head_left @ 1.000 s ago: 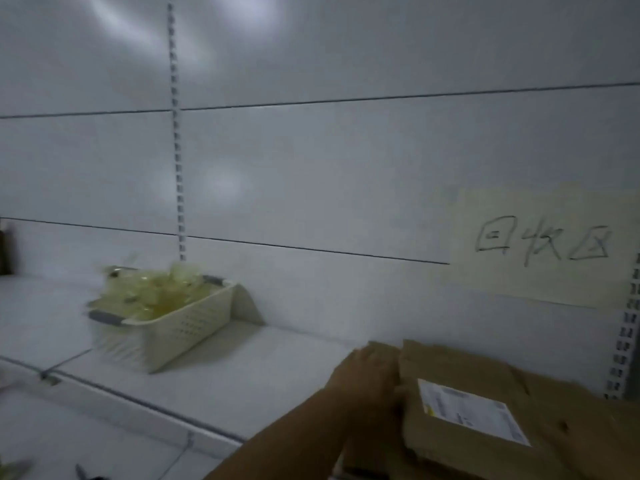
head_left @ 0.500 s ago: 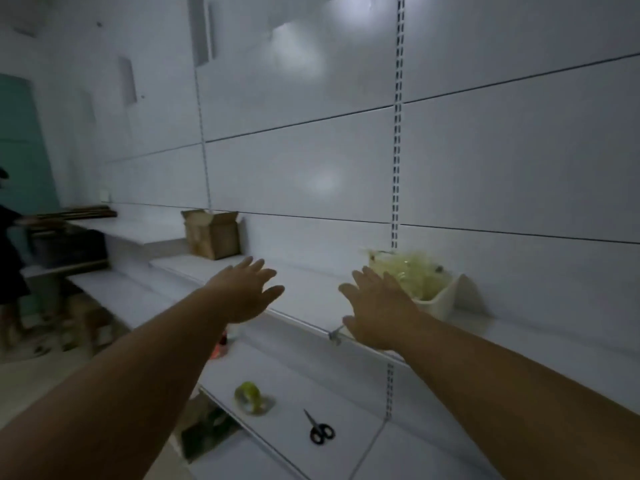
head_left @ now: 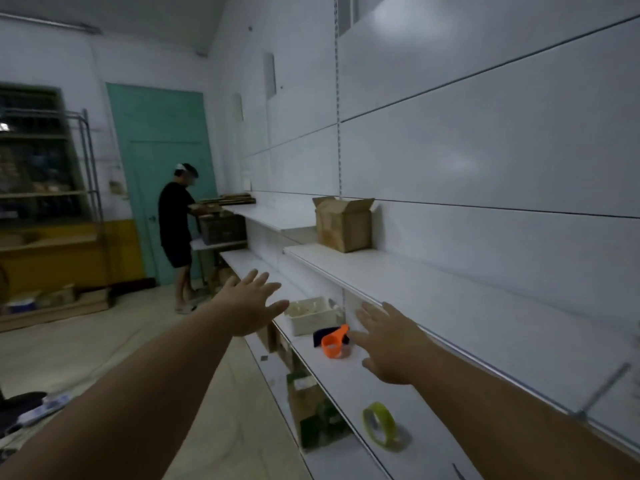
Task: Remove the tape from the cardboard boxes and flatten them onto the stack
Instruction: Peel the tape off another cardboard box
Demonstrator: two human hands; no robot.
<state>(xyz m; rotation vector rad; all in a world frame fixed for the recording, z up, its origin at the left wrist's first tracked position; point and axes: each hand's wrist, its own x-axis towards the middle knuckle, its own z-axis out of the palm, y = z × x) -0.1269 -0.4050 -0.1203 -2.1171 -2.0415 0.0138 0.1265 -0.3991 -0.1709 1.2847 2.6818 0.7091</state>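
Both arms are stretched forward along white shelving. The left hand (head_left: pixel 252 304) is held in the air with fingers spread and nothing in it. The right hand (head_left: pixel 391 348) is likewise spread, palm down, over the lower shelf (head_left: pixel 349 389) (contact with the upper shelf's edge cannot be told). An opened cardboard box (head_left: pixel 343 225) is seen upright on the upper shelf (head_left: pixel 450 306), well ahead of both hands. On the lower shelf an orange plastic item (head_left: pixel 332 346) is seen just beside the right hand, a white basket (head_left: pixel 311 318) beyond it, and a greenish tape roll (head_left: pixel 379 424) nearer. Another person (head_left: pixel 175 223) is seen standing by a teal door (head_left: pixel 156 150).
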